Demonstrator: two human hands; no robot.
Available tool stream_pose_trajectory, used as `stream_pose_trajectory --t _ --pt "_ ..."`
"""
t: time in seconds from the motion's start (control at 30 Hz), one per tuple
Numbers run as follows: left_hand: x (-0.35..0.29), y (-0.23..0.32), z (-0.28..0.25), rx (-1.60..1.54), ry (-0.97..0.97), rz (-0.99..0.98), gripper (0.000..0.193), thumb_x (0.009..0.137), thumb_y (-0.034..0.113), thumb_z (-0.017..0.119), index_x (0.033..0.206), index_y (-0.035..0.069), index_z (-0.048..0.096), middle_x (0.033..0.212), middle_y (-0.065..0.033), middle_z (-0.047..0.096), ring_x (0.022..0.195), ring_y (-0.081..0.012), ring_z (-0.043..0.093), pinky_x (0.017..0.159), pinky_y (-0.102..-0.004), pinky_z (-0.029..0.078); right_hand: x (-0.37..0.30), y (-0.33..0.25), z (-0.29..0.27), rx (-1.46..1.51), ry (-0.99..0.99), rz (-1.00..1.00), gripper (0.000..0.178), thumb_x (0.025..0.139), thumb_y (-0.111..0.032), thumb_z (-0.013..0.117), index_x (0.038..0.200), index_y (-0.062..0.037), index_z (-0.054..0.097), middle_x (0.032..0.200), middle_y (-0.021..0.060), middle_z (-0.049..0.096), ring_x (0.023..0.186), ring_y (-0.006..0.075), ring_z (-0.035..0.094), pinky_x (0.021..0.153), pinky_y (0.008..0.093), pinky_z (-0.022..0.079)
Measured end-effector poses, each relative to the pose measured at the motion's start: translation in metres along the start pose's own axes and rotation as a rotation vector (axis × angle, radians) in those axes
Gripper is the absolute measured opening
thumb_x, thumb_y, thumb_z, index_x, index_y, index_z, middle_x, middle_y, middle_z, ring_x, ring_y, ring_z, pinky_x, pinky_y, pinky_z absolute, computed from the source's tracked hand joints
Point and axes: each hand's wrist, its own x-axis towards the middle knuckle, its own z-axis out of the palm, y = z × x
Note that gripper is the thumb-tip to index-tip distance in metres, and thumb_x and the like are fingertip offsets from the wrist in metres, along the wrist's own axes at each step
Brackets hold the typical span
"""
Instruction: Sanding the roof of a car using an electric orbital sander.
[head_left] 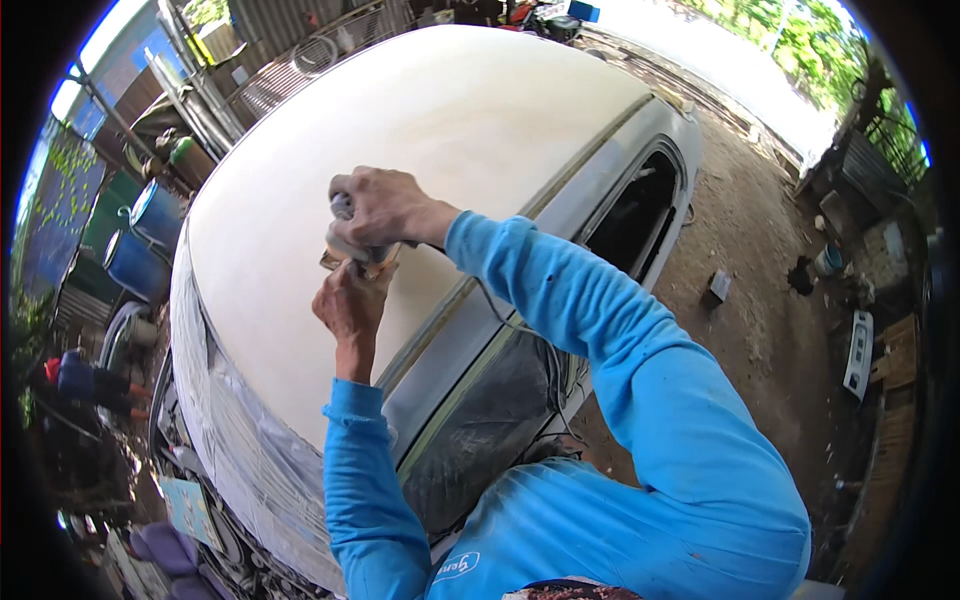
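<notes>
Above the pale cream car roof (300, 320), my right hand (388, 205) is wrapped round the grey body of what looks like a power sander (343, 207). The tool is tilted, and its brownish-orange underside edge shows near my left hand (350, 308). The left fingers are closed in a pinch at that lower edge, just below the right hand. What exactly they grip there is partly hidden. A dark cord (545, 345) runs from the tool under my right forearm and down the car's side.
Clear plastic sheeting (265, 480) covers the windshield, and a dark film (480, 410) covers the front side window. Blue drums (137, 265) stand to the left. On the dirt ground at right lie a small box (718, 287) and a white panel (858, 355). Another person (90, 385) is at far left.
</notes>
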Motion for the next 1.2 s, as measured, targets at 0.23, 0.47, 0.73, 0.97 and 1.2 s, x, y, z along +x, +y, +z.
stream_pose_trajectory --t 0.23,0.47,0.73,0.97,1.2 --pt "0.002 -0.01 0.014 -0.058 0.22 0.236 0.038 0.072 0.038 0.088 0.068 0.011 0.061 0.065 -0.008 0.066 0.056 -0.0313 0.061 0.056 -0.0412 0.047 -0.003 0.004 -0.004 0.072 0.029 0.054 0.048 0.079 -0.041 0.067 0.117 -0.0115 0.068 0.113 0.0173 0.069 0.107 0.035 0.067 0.094 0.0433 0.053" --pt "-0.007 -0.005 0.011 0.08 0.204 0.433 0.03 0.081 0.025 0.08 0.068 0.011 0.057 0.063 -0.0065 0.06 0.056 -0.028 0.061 0.055 -0.0384 0.044 0.005 0.005 -0.001 0.046 0.011 0.026 0.049 0.078 -0.043 0.068 0.117 -0.0133 0.069 0.113 0.0179 0.069 0.107 0.0344 0.067 0.094 0.0427 0.053" --pt "-0.008 -0.053 -0.02 -0.046 0.209 0.278 0.048 0.089 0.028 0.076 0.126 0.004 0.058 0.111 -0.0156 0.065 0.098 -0.0315 0.065 0.075 -0.0435 0.055 0.003 0.019 -0.003 0.053 0.021 -0.104 0.042 0.082 -0.036 0.068 0.116 -0.0117 0.069 0.105 0.0147 0.072 0.097 0.031 0.07 0.09 0.0423 0.055" --pt "0.03 -0.067 -0.013 -0.125 -0.034 0.446 0.06 0.088 0.021 0.075 0.138 -0.002 0.051 0.124 -0.0209 0.065 0.111 -0.0352 0.066 0.089 -0.0423 0.059 0.005 0.026 -0.003 0.069 0.025 -0.132 0.043 0.083 -0.037 0.071 0.115 -0.0095 0.068 0.103 0.0144 0.072 0.094 0.0295 0.07 0.087 0.0413 0.056" --pt "0.045 -0.069 0.003 -0.161 0.082 0.563 0.05 0.089 0.02 0.075 0.129 -0.002 0.056 0.108 -0.0182 0.069 0.088 -0.0344 0.071 0.072 -0.0413 0.061 0.004 0.035 -0.008 0.173 0.012 -0.111 0.041 0.085 -0.035 0.072 0.117 -0.0086 0.067 0.1 0.0135 0.071 0.09 0.0263 0.07 0.083 0.0392 0.058"
